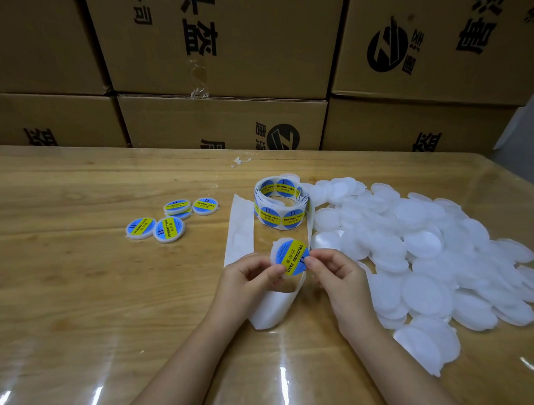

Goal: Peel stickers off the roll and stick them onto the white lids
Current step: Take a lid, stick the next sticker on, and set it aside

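Observation:
I hold a white lid (276, 251) up above the table, with a blue and yellow round sticker (292, 256) on its face. My left hand (247, 276) pinches the lid's lower left edge. My right hand (333, 270) pinches the sticker's right edge with thumb and fingertip. The sticker roll (279, 206) stands just beyond my hands. Its empty white backing strip (241, 234) loops down under my hands. A big heap of plain white lids (430, 250) lies to the right.
Several stickered lids (171, 220) lie in a small group at the left of the wooden table (79, 287), under a glossy clear cover. Stacked cardboard boxes (223, 66) form a wall along the far edge. A scrap of tape (241, 161) lies near the boxes.

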Tool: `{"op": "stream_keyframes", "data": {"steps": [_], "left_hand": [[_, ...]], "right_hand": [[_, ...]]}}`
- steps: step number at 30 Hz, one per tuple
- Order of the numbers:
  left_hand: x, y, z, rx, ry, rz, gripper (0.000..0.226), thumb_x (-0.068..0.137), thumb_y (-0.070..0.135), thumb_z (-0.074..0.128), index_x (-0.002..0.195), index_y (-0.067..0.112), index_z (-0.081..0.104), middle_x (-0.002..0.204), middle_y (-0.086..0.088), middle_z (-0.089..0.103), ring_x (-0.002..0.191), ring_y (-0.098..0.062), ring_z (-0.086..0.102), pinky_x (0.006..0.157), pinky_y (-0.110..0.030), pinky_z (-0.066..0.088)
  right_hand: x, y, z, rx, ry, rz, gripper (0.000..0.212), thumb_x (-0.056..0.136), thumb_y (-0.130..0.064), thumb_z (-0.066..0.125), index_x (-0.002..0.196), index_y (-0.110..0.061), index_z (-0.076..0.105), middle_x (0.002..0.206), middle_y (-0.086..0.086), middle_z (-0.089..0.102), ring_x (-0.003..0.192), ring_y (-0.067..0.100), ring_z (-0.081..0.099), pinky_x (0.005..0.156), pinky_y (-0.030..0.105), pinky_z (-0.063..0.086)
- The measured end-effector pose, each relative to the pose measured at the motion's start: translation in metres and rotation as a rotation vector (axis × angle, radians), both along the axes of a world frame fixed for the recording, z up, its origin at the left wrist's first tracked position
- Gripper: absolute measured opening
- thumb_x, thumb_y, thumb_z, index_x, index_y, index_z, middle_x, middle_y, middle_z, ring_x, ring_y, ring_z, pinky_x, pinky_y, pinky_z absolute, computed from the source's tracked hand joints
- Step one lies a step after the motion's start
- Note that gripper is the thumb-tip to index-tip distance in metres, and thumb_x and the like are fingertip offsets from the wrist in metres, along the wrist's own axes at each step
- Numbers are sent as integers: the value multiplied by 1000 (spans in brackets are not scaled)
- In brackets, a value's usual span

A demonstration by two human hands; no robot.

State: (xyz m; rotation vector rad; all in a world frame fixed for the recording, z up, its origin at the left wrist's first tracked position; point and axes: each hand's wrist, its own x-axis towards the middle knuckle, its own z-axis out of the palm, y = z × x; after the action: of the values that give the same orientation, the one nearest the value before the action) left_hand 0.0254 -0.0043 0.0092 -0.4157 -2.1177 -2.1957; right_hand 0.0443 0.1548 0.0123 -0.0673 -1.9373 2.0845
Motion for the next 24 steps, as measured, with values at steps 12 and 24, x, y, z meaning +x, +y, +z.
{"op": "stream_keyframes", "data": {"steps": [12, 24], "left_hand": [[-1, -1, -2, -46, 29, 10, 12, 69, 34, 69, 72, 24, 75, 70, -3, 66, 78, -39, 65, 82, -57, 51], [-2, -1, -5, -49, 48, 10, 7, 72, 30, 70, 73, 26, 76, 72, 1, 66, 79, -40, 63, 79, -60, 51]], "right_hand": [[0, 0, -1, 22, -28, 8, 13, 84, -6, 68, 81, -19, 72, 78, -4, 74, 70, 2, 65, 62, 11, 46], [-1, 0, -1, 25, -55, 11, 13, 84, -7, 68, 82, -19, 72, 78, -2, 74, 73, 6, 67, 65, 12, 48]]}}
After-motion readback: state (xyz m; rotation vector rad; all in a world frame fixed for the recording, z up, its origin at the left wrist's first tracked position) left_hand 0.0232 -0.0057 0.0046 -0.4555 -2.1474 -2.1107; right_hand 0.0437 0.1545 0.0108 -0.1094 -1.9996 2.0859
